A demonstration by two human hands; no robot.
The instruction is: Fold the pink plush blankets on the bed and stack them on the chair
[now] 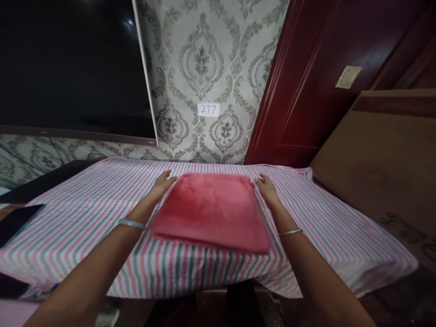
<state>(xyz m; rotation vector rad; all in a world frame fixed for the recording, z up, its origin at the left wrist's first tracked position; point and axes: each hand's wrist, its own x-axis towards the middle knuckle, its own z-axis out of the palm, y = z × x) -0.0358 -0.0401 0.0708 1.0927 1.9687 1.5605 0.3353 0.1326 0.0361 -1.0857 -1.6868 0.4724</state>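
Observation:
A folded pink-red cloth (214, 211), soft like a towel or blanket, lies flat in a square on the striped tablecloth (112, 190). Its near edge comes close to the table's front. My left hand (164, 183) is beside the cloth's far left corner, fingers apart and holding nothing. At the far right corner, my right hand (266, 187) is near or just touching the edge, with its fingers loosely spread. Each wrist wears a bracelet.
A large dark television (75, 68) stands at the back left. Behind the table is patterned wallpaper with a paper label (208, 109) reading 277. To the right are a dark red door frame (289, 91) and a big cardboard box (374, 168). A black flat object (20, 220) lies at left.

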